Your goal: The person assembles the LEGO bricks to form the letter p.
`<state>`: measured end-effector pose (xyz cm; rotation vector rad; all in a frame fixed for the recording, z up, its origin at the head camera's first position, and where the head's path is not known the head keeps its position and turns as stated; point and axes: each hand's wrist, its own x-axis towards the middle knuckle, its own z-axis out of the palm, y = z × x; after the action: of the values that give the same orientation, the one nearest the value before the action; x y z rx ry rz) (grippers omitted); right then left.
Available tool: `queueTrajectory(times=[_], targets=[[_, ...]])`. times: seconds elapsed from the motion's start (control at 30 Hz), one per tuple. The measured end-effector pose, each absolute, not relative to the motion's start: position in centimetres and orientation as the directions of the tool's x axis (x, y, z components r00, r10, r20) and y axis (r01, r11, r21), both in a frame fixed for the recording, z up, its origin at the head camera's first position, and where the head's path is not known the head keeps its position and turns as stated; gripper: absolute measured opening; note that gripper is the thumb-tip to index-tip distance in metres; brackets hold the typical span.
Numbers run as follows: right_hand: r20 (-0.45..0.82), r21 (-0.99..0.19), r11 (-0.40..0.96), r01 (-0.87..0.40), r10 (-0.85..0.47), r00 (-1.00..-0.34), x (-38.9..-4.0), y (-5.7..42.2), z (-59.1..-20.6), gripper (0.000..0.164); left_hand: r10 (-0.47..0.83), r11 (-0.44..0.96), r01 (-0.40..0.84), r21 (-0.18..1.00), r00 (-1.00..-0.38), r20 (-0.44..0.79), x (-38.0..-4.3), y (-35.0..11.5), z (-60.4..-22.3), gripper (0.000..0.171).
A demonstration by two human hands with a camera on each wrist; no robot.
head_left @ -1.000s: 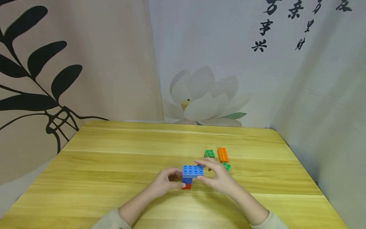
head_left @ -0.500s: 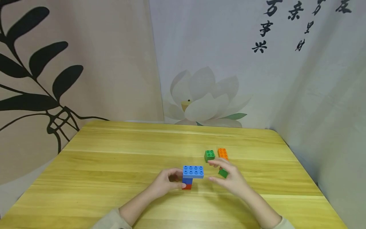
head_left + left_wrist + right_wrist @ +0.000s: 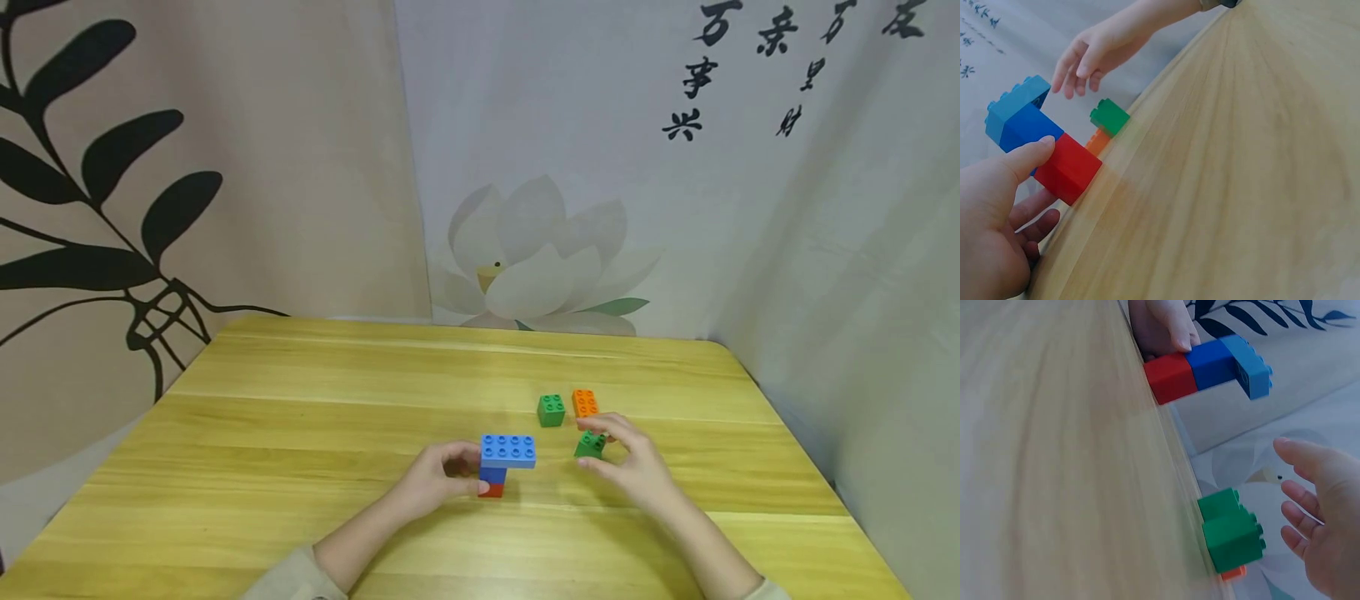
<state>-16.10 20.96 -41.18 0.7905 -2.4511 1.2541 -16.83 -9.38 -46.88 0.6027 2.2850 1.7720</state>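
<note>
My left hand (image 3: 429, 481) grips a small tower of toy building bricks standing on the table. Its red brick (image 3: 1071, 167) is lowest, a blue brick (image 3: 1030, 129) sits on that, and a longer light-blue brick (image 3: 508, 451) lies across the top, jutting out to the right. In the left wrist view the thumb presses near the seam between red and blue; the fingers go behind. My right hand (image 3: 633, 462) hovers around a green brick (image 3: 589, 446), thumb and fingers spread. The right wrist view shows those fingers apart from the green bricks (image 3: 1235, 540).
Behind the right hand, a second green brick (image 3: 551, 410) and an orange brick (image 3: 585, 402) lie on the wooden table (image 3: 300, 400). A printed curtain (image 3: 315, 167) hangs along the table's far edge.
My right hand has left the light-blue brick's right end and moved right, over to the nearer green brick. The left hand and the tower have stayed in place.
</note>
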Motion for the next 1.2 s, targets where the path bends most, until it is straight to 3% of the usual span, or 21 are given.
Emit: queueTrajectory(times=[0.17, 0.5, 1.2], targets=[[0.444, -0.668, 0.502, -0.549, -0.324, -0.836, -17.7, 22.6, -43.4, 0.052, 0.425, 0.211, 0.207, 0.955, -0.9, 0.101, -16.8, -9.4, -46.9, 0.035], [0.367, -0.7, 0.546, -0.461, -0.279, -0.888, -18.0, 23.0, -43.7, 0.05, 0.419, 0.226, 0.202, 0.953, -0.903, 0.092, -16.7, -9.4, -46.7, 0.035], [0.195, -0.808, 0.514, -0.288, -0.228, -0.954, -19.1, 24.6, -46.3, 0.047, 0.417, 0.239, 0.18, 0.954, -0.907, 0.067, -16.7, -9.4, -46.6, 0.043]])
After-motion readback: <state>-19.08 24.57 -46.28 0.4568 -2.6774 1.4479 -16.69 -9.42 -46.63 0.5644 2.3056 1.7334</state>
